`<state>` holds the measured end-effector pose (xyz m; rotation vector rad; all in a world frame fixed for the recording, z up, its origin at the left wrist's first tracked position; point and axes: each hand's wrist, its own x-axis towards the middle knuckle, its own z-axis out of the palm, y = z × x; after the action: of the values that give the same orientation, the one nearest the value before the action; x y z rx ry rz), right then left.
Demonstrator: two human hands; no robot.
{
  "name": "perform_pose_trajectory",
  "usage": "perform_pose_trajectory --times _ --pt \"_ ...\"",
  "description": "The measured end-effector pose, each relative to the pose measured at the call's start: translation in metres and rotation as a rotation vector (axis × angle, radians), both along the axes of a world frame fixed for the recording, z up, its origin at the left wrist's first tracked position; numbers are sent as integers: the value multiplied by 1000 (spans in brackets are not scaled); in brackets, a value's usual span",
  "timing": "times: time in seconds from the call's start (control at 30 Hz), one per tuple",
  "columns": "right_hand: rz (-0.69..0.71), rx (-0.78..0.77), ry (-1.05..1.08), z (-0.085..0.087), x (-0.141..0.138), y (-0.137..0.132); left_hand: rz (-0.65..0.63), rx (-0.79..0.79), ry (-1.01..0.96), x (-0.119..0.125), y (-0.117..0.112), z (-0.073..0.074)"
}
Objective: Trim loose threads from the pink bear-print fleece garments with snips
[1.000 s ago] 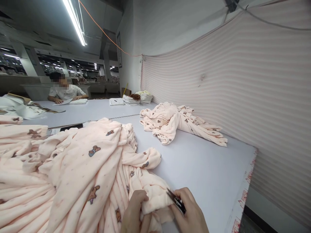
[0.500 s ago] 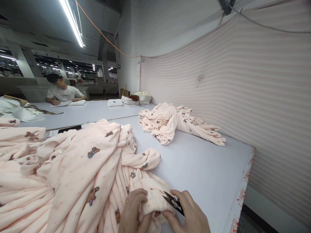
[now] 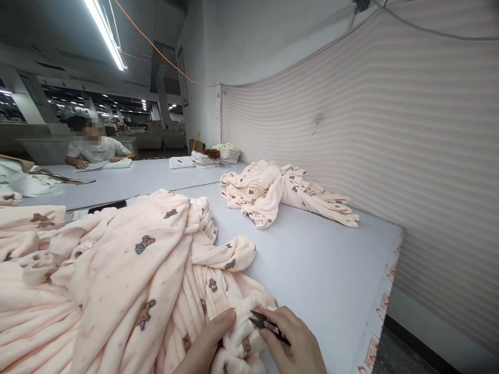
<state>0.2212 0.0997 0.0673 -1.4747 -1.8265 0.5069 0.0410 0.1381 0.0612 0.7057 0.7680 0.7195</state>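
Observation:
A heap of pale pink fleece garments [image 3: 128,275] printed with small bears covers the near left of the white table [image 3: 323,270]. My left hand [image 3: 205,345] pinches a fold of the fleece at the bottom edge of the head view. My right hand [image 3: 294,345] grips small black thread snips [image 3: 267,324], with their blades pointing left at the fluffy edge of that fold. Both hands sit close together, partly cut off by the frame's lower edge.
A second crumpled pink garment [image 3: 273,189] lies farther back near a striped fabric wall [image 3: 390,156]. Stacks of folded white cloth [image 3: 214,156] sit at the far end. Another person [image 3: 91,148] sits at the far left table. The table's right edge [image 3: 384,311] drops to the floor.
The snips have shifted left toward the fleece edge, and my left hand has slid lower along the fold. The camera has turned slightly, shifting the scene left.

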Motion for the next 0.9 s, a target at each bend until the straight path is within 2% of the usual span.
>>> perform_pose_trajectory --times 0.07,0.2,0.33,0.43,0.47,0.5,0.57,0.63,0.67,0.73,0.8,0.9 --pt "-10 30 -32 0 -2 -1 -49 -44 -9 0 -2 8" --pt "23 -3 16 0 -5 2 -44 -68 -75 0 -6 16" --pt "19 -2 73 -1 -7 5 -6 -106 -194 0 -7 12" --pt "-1 -14 217 -6 -4 8 -26 -98 -104 -1 -5 6" --pt "-23 -34 284 -10 1 9 -31 -25 -5 -3 -3 4" --pt "-48 -63 343 -15 6 10 -23 114 126 -6 -2 1" --pt "-98 -126 360 -30 19 9 27 559 420 -14 1 -8" --pt "-98 -152 220 -48 31 7 -8 957 632 -23 4 -22" --pt "-92 -145 123 -58 35 7 -71 1052 692 -27 5 -31" --pt "-89 -126 -20 -73 38 8 -222 1055 761 -33 7 -51" --pt "-97 -123 -45 -78 36 13 -300 1001 816 -34 8 -69" --pt "-86 -128 35 -68 35 23 -312 958 926 -25 6 -86"
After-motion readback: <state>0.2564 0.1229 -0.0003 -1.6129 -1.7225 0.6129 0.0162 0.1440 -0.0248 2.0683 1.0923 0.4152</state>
